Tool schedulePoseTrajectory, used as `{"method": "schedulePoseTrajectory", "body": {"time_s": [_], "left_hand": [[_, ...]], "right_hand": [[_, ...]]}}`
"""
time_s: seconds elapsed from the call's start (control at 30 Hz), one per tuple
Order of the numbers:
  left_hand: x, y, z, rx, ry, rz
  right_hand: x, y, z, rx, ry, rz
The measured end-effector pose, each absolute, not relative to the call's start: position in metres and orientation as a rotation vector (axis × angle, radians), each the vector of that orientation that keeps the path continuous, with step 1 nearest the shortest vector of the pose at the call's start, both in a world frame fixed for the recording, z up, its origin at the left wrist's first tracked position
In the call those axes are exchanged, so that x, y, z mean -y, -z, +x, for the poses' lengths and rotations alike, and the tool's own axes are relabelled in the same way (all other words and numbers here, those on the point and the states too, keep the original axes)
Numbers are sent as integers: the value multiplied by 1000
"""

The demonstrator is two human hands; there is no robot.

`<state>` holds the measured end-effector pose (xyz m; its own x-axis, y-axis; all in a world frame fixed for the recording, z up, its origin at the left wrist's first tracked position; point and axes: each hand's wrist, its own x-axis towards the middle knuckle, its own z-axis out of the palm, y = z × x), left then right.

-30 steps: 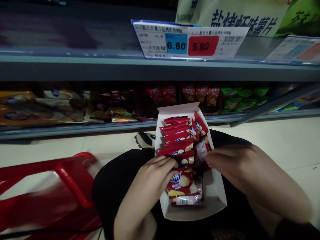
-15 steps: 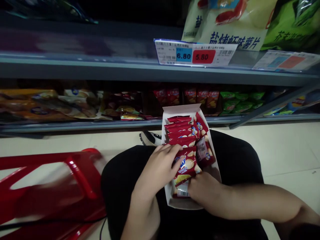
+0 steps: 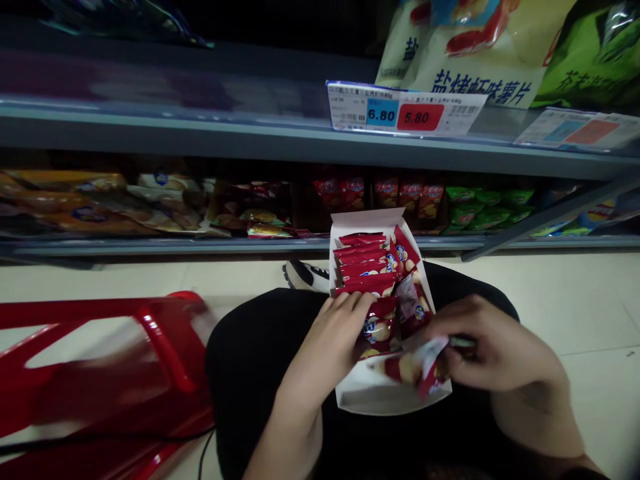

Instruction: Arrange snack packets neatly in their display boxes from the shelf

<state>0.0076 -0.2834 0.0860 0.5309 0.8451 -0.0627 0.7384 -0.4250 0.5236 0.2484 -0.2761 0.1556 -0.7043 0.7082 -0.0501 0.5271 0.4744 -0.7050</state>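
A white open box (image 3: 395,400) rests on my lap, holding several small red snack packets (image 3: 363,257) in a row, with more at its right side. My left hand (image 3: 340,337) reaches in from the left, its fingers bent over a front red packet (image 3: 380,327); the thumb is hidden. Above the box's near right corner, my right hand (image 3: 493,347) pinches another red snack packet (image 3: 420,367), which is tilted and smeared by motion. Bare white cardboard shows at the box's near end.
Ahead stands a shelf (image 3: 250,143) with price tags (image 3: 407,110) and large chip bags (image 3: 480,53). Its lower level holds orange bags (image 3: 75,200), red packs and green packs (image 3: 487,207). A red plastic stool-like object (image 3: 165,347) stands at left, near a shoe (image 3: 306,275).
My right hand has lifted a red packet from the box's near end and moved up and right with it. My left hand stays on the packets, its fingers more curled.
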Motion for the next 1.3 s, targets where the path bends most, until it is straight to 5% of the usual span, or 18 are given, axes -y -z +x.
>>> {"method": "schedulePoseTrajectory", "body": {"time_s": [0.2,0.33,0.77,1.3], "left_hand": [[301,-81,31,-1300,-247,2361],[296,-90,22,-1268,-301,2340],[285,-97,12,-1368,-968,1523],[287,-102,16,-1293,-1075,2181]], "right_hand": [[265,-116,257,1196,-1235,-1234],[259,-97,243,959,-1465,-1248],[269,-85,234,1241,-1374,-1120],[277,-95,229,1637,-473,-1499]]}}
